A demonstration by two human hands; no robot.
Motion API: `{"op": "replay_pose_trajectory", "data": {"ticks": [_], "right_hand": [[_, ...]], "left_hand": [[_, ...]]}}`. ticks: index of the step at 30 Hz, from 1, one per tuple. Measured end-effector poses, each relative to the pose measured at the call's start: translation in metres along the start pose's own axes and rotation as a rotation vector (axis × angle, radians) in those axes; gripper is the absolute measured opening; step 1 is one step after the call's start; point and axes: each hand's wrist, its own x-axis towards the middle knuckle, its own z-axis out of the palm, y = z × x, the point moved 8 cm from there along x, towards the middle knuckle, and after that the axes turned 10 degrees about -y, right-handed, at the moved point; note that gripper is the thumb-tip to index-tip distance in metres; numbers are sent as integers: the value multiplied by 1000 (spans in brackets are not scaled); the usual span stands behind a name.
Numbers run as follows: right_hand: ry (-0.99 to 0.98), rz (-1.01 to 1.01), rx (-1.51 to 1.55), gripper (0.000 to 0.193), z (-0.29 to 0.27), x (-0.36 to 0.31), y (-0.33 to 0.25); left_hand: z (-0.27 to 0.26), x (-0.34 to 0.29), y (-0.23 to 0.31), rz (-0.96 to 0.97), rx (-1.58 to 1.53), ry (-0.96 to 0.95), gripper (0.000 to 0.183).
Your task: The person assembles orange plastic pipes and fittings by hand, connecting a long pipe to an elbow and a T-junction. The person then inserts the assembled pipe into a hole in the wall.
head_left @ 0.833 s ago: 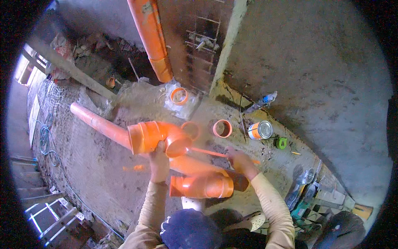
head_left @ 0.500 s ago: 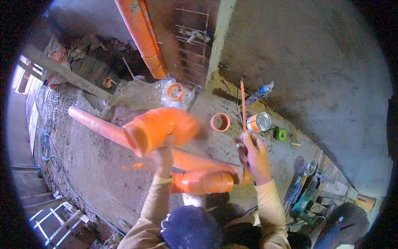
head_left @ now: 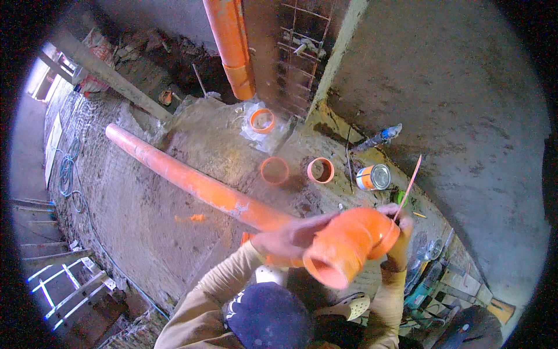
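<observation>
An orange plastic pipe elbow [head_left: 343, 247] is held up in front of me, one open end tilted down toward me. My left hand [head_left: 296, 235] is closed against its left side, somewhat blurred, with the fingertips partly hidden. At the other end is my right hand [head_left: 401, 224], closed around a thin orange strip [head_left: 411, 180] that points up and away; the elbow hides some of its fingers. Beneath the left hand, a long orange pipe [head_left: 197, 183] lies slanting across the ground. Another orange fitting [head_left: 247, 238] is mostly hidden by the left hand and forearm.
Orange rings [head_left: 321, 170] stand on the dusty ground beyond my hands. A metal can [head_left: 373, 177] and a green object [head_left: 401, 198] lie near the right wall. Power tools [head_left: 424, 285] sit at right. An orange pipe [head_left: 232, 52] runs down by the far wall; a ladder [head_left: 72, 294] is lower left.
The elbow has come down and to the right, turned toward me, with my left hand moving along. My right hand has moved right with the strip, against the elbow. The view has shifted slightly.
</observation>
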Motion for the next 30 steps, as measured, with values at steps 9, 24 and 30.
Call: {"op": "replay_pose_trajectory", "data": {"ticks": [9,24,30], "right_hand": [[-229,-198,-641,22,22,11,-62],[-392,-347,-690,21,-2,-14,-50],[-543,-99,-649,21,9,-18,-57]], "left_hand": [[-5,48,-21,-421,284,86,93],[-47,-44,-25,-437,-134,533,80],[-48,-45,-20,-473,-119,560,75]]}}
